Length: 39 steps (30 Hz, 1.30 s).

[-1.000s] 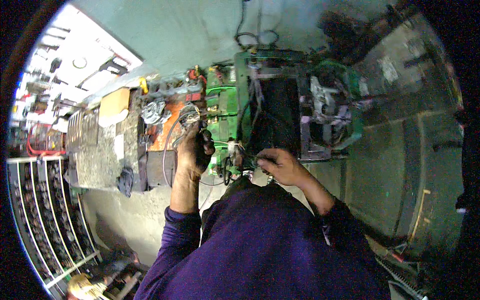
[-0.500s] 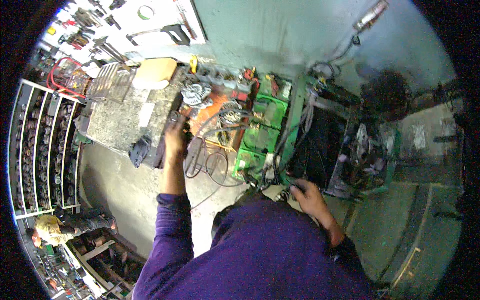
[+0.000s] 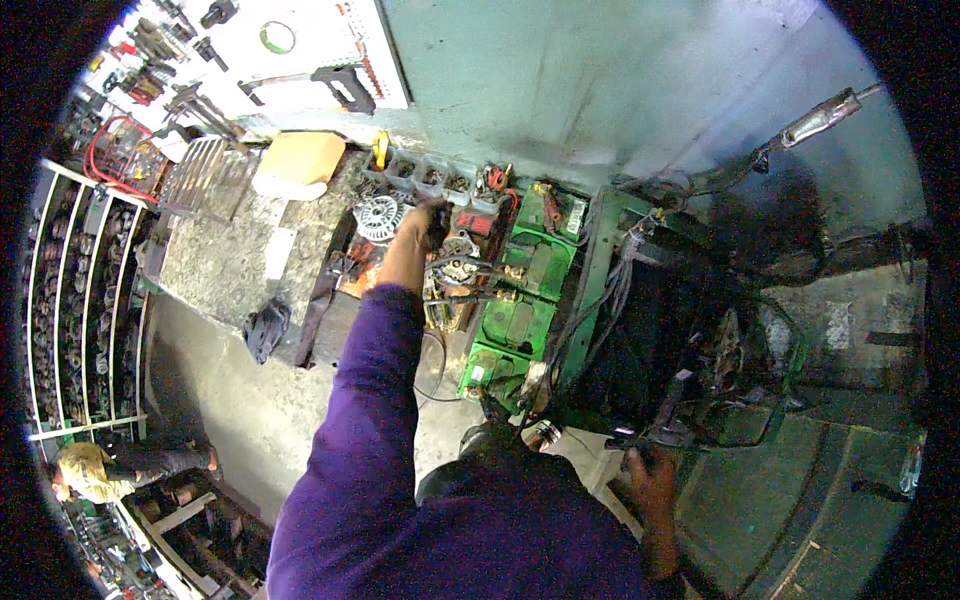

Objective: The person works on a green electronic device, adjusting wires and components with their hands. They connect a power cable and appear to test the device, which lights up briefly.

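My left hand reaches over the cluttered bench end, its darkened fingers curled downward; what lies in them is hidden. Just left of it stands a silver alternator housing with a slotted round face. A second round metal part, with copper showing, sits right below the hand. Low on the right, my right hand is closed at the near edge of the dark machine, against a dark piece I cannot make out. Green batteries stand in a row between my hands, with black cables clamped on them.
Clear bins of small parts line the wall beside a red block. A black cloth hangs at the bench's front edge. Racks of parts stand far left, with another person below them. Tools hang on a white board.
My left hand has moved right and farther away, from the bench's dark edge to the alternator parts. My right hand has moved lower and to the right. The view has shifted slightly.
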Motion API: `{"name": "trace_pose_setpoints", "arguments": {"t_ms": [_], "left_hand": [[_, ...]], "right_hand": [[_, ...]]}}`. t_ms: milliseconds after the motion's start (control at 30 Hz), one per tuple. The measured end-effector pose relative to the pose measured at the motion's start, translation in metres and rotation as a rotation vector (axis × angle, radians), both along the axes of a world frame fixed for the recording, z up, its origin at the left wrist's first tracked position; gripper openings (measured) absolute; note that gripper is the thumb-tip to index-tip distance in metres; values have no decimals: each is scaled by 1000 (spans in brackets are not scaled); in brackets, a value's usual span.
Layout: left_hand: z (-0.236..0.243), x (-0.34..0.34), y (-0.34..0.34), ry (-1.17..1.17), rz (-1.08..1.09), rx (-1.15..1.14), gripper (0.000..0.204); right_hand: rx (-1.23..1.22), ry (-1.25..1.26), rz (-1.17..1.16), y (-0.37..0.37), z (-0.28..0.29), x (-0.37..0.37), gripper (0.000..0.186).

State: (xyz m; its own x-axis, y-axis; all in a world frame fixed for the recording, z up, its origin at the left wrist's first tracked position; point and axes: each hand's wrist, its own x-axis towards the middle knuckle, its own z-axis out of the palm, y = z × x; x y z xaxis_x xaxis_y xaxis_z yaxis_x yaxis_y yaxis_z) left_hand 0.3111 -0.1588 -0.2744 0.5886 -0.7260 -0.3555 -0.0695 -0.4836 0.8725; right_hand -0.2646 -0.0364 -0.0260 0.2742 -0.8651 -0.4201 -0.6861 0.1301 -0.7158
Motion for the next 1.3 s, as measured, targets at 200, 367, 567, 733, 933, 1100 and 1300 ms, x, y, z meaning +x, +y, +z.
{"name": "trace_pose_setpoints", "arguments": {"t_ms": [200,367,567,733,933,1100,1300], "left_hand": [[-19,20,-59,450,356,-74,57],[-57,-71,37,-283,-260,-94,31],[5,-207,217,-329,-13,83,33],[59,-275,257,-218,-91,56,34],[5,-267,260,293,-103,600,62],[-63,-272,267,1386,397,605,72],[-128,-299,223,1380,687,263,44]], "right_hand": [[137,7,-6,12,2,-6,21],[66,131,22,21,-17,-27,17],[-329,242,181,46,-44,-84,14],[26,210,15,75,-71,-134,16],[148,95,-33,80,-141,-183,19],[72,1,32,77,-185,-206,18],[100,51,24,68,-162,-190,18]]}}
